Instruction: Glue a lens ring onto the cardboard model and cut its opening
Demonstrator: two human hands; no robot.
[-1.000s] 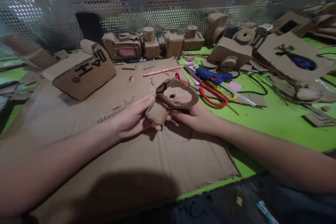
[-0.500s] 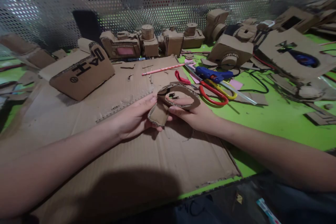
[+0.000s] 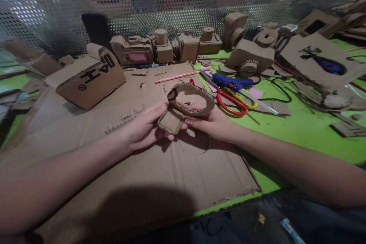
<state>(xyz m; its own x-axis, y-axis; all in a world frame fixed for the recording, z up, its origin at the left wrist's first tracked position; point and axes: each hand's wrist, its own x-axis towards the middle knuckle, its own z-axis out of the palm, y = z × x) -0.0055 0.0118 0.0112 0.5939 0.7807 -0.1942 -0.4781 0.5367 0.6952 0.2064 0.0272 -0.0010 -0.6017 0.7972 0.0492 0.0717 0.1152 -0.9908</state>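
- L hand (image 3: 147, 125) + R hand (image 3: 214, 122): fingers grasping ring-shaped cdbd pc (image 3: 210, 106), btwn them over cdbd sheet (image 3: 143, 175)
- Pc's shallow tray-like end nr L fingers
- Lettered box (image 3: 95, 80), L: contents can't be seen
- Cutout panel (image 3: 304, 70), R: blue item (image 3: 331, 67) in opening

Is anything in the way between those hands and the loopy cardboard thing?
Nothing visible is: the left hand and right hand both touch the looped cardboard piece, though some fingers are hidden. The blue glue gun and red-handled scissors lie off to the right.
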